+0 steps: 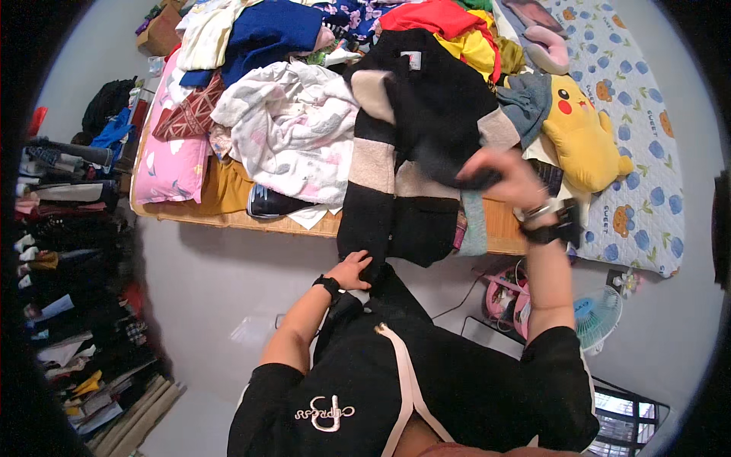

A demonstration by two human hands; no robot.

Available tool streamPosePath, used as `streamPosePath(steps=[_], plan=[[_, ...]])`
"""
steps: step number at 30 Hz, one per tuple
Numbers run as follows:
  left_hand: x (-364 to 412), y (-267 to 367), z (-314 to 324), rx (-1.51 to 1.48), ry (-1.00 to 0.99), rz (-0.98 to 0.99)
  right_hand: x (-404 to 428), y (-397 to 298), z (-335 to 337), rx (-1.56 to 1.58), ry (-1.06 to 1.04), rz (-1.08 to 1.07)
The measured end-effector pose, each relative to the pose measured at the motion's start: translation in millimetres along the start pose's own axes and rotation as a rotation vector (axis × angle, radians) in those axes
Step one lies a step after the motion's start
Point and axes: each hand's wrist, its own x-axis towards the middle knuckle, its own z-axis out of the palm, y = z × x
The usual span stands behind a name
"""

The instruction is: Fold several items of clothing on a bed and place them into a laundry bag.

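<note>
A black jacket (440,120) with cream fleece bands lies over the front edge of the bed, its lower part hanging down. A label shows inside its collar. One cream band (374,97) is turned over near the shoulder. My left hand (353,271) rests with fingers apart on the lower left edge of the jacket. My right hand (505,177), blurred, curls around a dark sleeve end at the jacket's right side. Its fingertips are partly hard to make out.
A crumpled white patterned blanket (291,125) lies left of the jacket, by a pink pillow (174,160). Red cloth (434,17) and blue cloth (268,40) are piled behind. A yellow plush toy (588,137) lies at right. A fan (597,314) stands below the bed edge.
</note>
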Motion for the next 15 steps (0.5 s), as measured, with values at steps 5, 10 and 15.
streamPosePath(steps=[5,10,15], plan=[[11,-40,10,-0.635,-0.013,-0.23,-2,54,216,-0.052,-0.398,0.22],[31,-67,-54,-0.956,0.239,-0.344,-15,123,320,-0.122,-0.215,0.487],[87,-54,-148,-0.76,0.613,-0.261,-27,145,321,0.064,-0.234,0.307]])
